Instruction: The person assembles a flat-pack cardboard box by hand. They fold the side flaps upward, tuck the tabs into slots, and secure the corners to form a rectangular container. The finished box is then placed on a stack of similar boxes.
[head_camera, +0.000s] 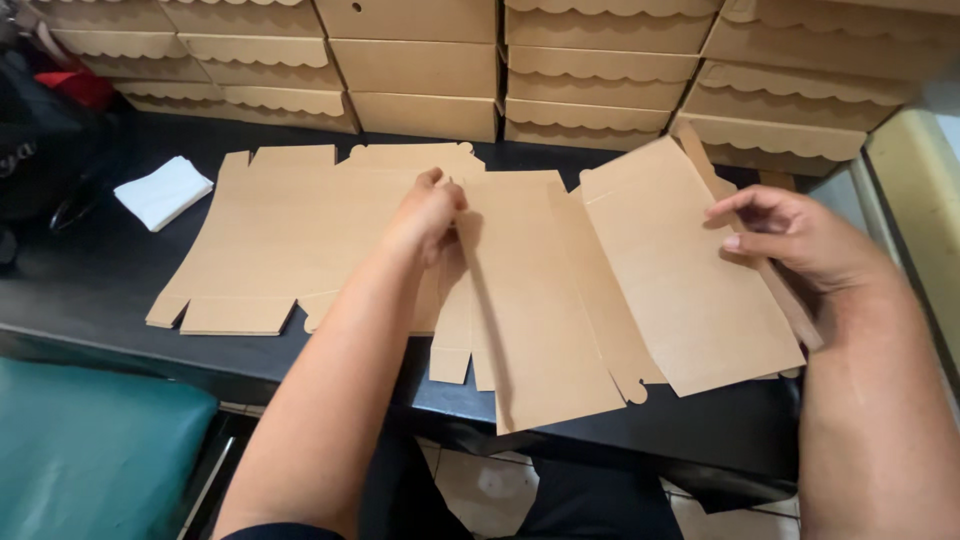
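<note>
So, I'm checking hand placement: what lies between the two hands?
In the head view, only the brown cardboard box blank spans between the left hand and the right hand.

Stacked folded boxes — white napkin, teal seat.
</note>
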